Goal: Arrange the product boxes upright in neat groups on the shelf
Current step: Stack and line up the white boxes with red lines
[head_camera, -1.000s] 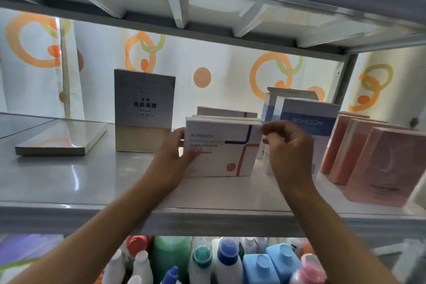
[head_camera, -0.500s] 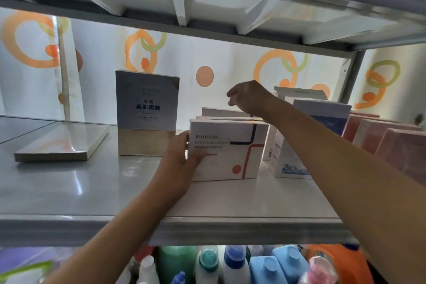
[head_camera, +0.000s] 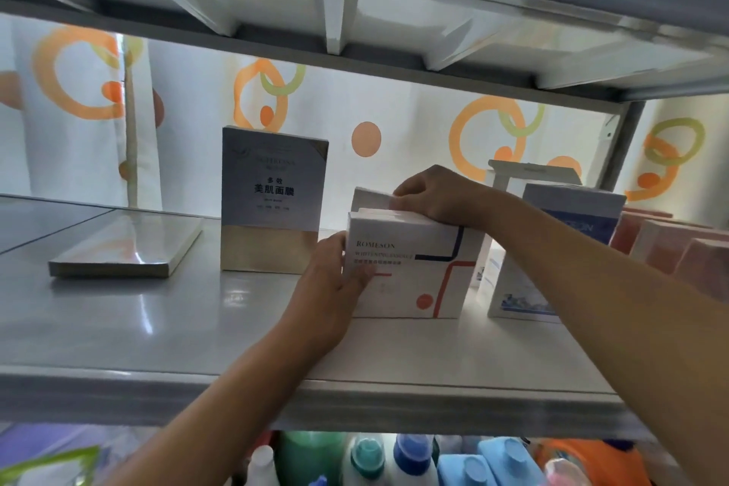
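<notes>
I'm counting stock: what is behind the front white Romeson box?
Behind the white Romeson box with red and blue lines, at least one more white box shows by its top edge under the right hand. Anything further back is covered.

The left hand (head_camera: 335, 284) reaches up from below, forearm bare, its thumb and fingers (head_camera: 365, 275) wrapped round the left edge of the front white box (head_camera: 410, 268). The right hand (head_camera: 434, 195) comes in from the right on a long bare forearm, knuckles up, fingers curled over the box tops, pinching the one behind (head_camera: 369, 198)
</notes>
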`<state>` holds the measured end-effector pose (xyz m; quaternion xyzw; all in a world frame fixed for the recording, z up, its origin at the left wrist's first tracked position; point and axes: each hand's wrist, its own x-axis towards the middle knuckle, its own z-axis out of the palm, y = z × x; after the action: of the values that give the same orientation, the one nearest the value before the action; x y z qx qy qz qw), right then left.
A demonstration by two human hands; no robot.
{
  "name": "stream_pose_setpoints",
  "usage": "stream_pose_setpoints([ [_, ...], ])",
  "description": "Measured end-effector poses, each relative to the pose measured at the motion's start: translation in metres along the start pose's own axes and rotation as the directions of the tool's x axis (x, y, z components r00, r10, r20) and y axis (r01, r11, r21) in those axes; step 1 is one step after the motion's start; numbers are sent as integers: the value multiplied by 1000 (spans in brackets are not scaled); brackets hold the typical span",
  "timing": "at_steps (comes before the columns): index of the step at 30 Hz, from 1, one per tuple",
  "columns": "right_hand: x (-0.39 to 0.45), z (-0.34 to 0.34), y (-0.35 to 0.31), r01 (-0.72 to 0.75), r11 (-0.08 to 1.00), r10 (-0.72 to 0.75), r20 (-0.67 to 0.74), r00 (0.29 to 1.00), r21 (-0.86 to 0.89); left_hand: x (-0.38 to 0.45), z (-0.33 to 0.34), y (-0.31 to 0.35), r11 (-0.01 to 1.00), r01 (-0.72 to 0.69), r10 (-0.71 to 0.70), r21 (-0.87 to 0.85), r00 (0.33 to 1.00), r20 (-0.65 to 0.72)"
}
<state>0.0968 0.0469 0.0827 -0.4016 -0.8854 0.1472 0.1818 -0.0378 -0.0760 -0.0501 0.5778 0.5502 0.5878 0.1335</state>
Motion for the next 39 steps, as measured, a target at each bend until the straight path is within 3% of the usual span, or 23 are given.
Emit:
stream_pose_setpoints([
  [8,-18,-4,-10,18,993,-20,16,1000,119,4,1,-5,999,-34,34,13,999,-1],
  [17,-25,0,-8,-41,999,39,-77,996,-15,6,-1,-9,999,32,-31,37,999,-28],
  [20,-27,4,-5,-59,998,57,-73,996,-26,11,3,-2,994,101,-102,33,994,34],
  [23,-27,6,2,-14,988,-14,-182,983,-153,17,15,2,984,127,-115,-124,989,97],
  [28,-38,9,16,-25,974,-67,-390,918,-226,15,21,-2,993,48,-37,-107,993,111],
  [32,-31,7,23,-134,938,32,-307,951,-320,14,24,1,996,31,-22,-79,993,119],
  [39,-19,3,30,-168,981,142,-231,962,-94,15,24,1,998,33,-25,-49,986,163],
])
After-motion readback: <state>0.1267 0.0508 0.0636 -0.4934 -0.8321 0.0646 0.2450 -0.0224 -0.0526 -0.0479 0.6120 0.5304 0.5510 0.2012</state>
